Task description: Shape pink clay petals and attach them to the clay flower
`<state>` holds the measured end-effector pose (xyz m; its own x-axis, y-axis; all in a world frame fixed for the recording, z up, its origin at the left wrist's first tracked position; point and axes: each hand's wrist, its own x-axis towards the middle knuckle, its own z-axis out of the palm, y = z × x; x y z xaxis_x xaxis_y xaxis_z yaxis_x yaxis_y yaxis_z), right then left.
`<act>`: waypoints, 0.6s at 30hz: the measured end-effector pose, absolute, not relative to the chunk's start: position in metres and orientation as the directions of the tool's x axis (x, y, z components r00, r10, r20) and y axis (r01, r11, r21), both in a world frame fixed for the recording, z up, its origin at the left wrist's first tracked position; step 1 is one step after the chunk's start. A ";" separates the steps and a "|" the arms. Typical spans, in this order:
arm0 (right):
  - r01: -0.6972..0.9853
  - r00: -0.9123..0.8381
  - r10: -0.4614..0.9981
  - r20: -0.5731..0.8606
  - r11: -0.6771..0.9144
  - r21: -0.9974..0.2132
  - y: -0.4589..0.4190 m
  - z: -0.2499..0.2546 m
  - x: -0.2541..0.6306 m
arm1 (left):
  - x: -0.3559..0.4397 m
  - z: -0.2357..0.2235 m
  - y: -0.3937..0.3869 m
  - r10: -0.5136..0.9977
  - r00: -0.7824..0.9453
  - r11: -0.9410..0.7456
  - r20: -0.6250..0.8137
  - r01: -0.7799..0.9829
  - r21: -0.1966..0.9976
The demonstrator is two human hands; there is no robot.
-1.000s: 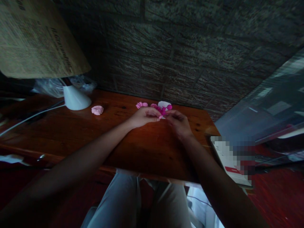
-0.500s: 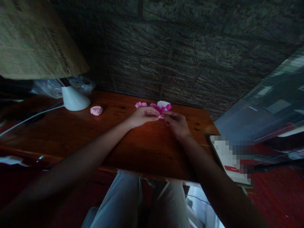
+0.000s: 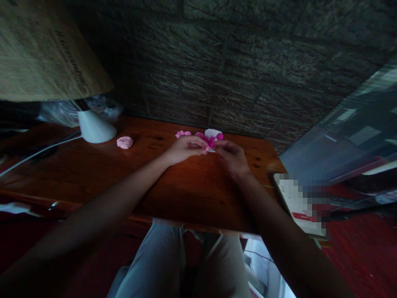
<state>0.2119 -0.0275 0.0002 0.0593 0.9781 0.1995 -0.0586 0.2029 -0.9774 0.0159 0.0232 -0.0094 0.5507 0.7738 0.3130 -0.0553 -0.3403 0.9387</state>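
Above the wooden desk, my left hand pinches a small pink piece between thumb and fingertips; it looks like soft clay or a petal. Close on its right, my right hand has thumb and fingers drawn together, and whatever lies in them is too small to make out. Just behind the fingertips are bright magenta pieces, one round magenta piece and a white piece. A row of light pink petal-like pieces lies behind my left hand, partly covered by it.
A pink lump sits on the desk to the left, near a lamp's white base and its cable. The lamp's printed shade hangs over that side. A dark brick wall stands behind. A partly blurred book-like object lies at the right edge.
My right fingertips have drawn slightly away from my left ones, showing more of the small pink piece. The whole view has shifted a little; objects on the desk stay in place.
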 end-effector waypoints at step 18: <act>-0.234 -0.012 0.996 0.088 0.082 -0.969 -0.033 0.005 0.207 | 0.017 -0.009 0.023 0.754 0.565 -0.364 0.335 -0.064 0.929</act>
<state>0.2074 -0.0327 0.0054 -0.0118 0.9961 0.0875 -0.2342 0.0823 -0.9687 0.0168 0.0228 -0.0088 0.5653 0.7540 0.3346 -0.0643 -0.3641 0.9291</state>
